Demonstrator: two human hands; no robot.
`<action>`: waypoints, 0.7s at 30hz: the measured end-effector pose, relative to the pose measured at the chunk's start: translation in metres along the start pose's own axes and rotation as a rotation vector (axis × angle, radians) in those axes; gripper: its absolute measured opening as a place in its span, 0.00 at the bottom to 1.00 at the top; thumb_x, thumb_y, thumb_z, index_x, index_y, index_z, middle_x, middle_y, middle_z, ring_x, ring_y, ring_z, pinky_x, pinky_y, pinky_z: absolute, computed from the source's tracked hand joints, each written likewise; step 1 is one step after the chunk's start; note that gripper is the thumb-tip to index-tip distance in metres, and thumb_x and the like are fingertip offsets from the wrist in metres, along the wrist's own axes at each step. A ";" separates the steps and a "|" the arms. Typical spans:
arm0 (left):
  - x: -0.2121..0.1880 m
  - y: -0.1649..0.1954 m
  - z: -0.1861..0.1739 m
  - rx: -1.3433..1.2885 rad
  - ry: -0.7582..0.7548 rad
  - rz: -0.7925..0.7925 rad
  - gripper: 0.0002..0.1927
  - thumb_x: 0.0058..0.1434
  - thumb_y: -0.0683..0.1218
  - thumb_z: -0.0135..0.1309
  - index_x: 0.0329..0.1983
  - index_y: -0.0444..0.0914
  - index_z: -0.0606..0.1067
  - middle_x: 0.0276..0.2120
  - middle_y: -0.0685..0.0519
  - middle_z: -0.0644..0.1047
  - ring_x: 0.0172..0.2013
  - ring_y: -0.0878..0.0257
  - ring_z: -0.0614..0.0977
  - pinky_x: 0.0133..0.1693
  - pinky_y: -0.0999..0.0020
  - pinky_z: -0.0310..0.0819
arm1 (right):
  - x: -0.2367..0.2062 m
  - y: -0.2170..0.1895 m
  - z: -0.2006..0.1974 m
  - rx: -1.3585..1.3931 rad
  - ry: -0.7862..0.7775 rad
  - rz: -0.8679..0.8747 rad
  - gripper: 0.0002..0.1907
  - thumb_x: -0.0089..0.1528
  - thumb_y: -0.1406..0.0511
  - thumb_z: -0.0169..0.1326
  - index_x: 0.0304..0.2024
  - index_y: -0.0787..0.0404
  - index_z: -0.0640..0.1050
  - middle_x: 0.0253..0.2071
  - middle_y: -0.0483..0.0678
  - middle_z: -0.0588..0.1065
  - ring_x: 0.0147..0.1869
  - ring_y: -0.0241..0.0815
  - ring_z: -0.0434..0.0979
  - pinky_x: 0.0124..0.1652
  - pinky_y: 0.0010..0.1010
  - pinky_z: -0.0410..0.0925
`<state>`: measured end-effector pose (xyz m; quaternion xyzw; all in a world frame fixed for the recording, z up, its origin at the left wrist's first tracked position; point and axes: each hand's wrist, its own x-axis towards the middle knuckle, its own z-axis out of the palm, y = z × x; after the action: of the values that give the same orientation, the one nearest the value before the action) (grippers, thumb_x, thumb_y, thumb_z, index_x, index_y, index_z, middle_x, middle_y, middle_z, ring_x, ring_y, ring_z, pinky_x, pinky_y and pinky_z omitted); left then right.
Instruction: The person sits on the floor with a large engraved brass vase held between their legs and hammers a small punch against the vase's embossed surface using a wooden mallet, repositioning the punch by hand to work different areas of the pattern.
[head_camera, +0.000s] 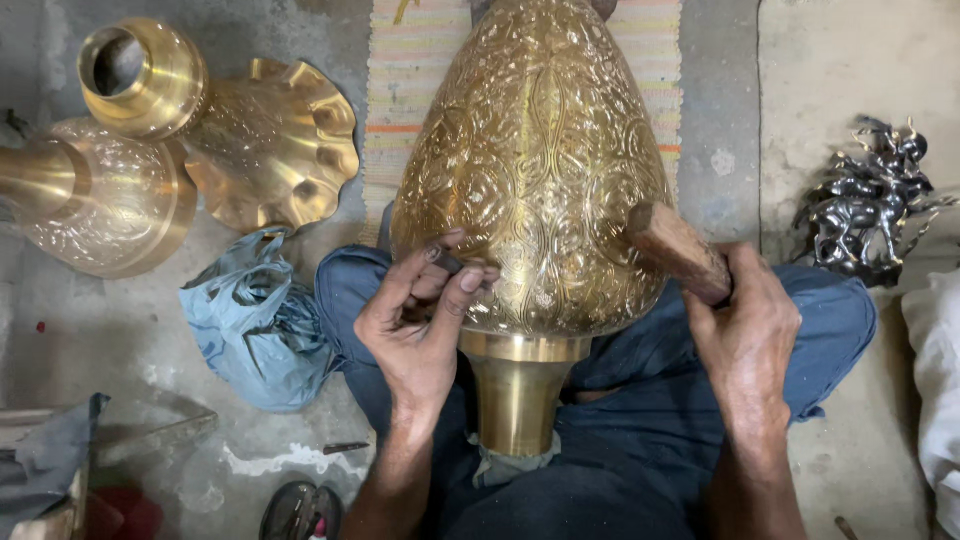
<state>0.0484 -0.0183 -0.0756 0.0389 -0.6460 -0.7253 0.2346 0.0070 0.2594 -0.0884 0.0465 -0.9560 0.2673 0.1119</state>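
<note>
A large engraved brass vase lies across my lap, its plain neck pointing toward me. My left hand pinches a small dark chisel against the vase's lower left side, fingertips touching the metal. My right hand grips a wooden mallet, whose blunt end rests close to the vase's right flank.
Two more brass vessels and a fluted brass dish stand at the left on the concrete floor. A crumpled blue plastic bag lies by my left knee. A striped mat lies under the vase. Dark metal figurines sit at the right.
</note>
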 end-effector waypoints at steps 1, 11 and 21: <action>-0.003 0.000 0.001 -0.008 0.005 -0.007 0.17 0.68 0.32 0.59 0.59 0.30 0.74 0.49 0.42 0.83 0.44 0.59 0.88 0.49 0.66 0.86 | 0.000 0.000 -0.001 0.005 0.003 -0.009 0.19 0.59 0.71 0.64 0.51 0.65 0.74 0.43 0.60 0.76 0.47 0.64 0.77 0.44 0.47 0.69; -0.003 -0.001 0.040 0.144 0.072 0.173 0.19 0.67 0.31 0.61 0.59 0.33 0.73 0.55 0.42 0.81 0.47 0.61 0.87 0.48 0.70 0.86 | 0.055 -0.042 -0.039 -0.235 -0.043 -0.380 0.21 0.53 0.70 0.65 0.49 0.63 0.78 0.37 0.56 0.76 0.43 0.58 0.78 0.45 0.46 0.67; 0.006 0.004 0.045 0.226 -0.078 0.206 0.19 0.65 0.35 0.63 0.58 0.33 0.75 0.52 0.46 0.82 0.49 0.61 0.88 0.49 0.69 0.86 | 0.126 -0.081 -0.070 -0.575 -0.066 -0.746 0.16 0.59 0.62 0.67 0.47 0.57 0.81 0.35 0.44 0.77 0.41 0.43 0.78 0.46 0.37 0.67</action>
<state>0.0280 0.0205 -0.0625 -0.0295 -0.7326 -0.6212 0.2766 -0.0898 0.2230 0.0400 0.3625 -0.9123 -0.0682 0.1782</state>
